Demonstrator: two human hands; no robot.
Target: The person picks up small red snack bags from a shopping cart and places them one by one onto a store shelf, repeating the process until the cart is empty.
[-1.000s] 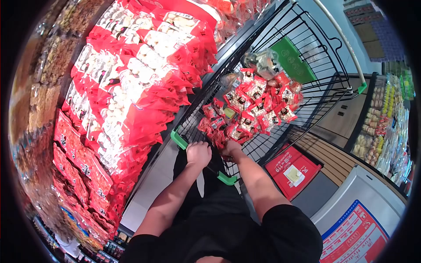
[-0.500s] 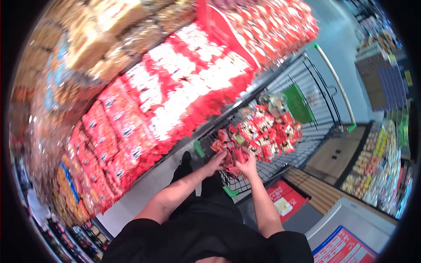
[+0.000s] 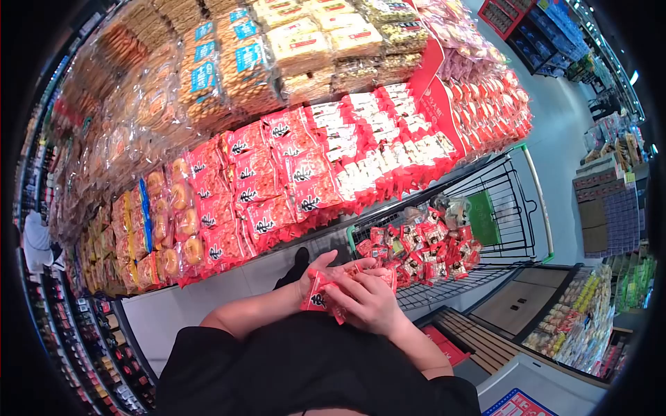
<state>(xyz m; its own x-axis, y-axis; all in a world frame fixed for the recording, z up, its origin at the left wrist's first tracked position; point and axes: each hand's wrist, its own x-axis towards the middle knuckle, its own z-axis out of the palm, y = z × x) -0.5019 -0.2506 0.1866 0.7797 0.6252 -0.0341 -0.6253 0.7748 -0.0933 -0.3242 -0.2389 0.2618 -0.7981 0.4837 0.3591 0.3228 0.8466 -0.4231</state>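
Holding red snack packets [image 3: 320,295], shop aisle, stocked shelves [image 3: 291,139]

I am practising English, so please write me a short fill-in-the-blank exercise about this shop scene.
1. Both hands hold small ___ snack packets close to the body.
2. More such packets lie piled in the black wire ___.
3. The person's sleeves are ___.

Missing words: red; cart; black

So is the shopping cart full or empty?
Partly full. The shopping cart has a heap of red snack packets at the near end, while bare wire shows at the far end.
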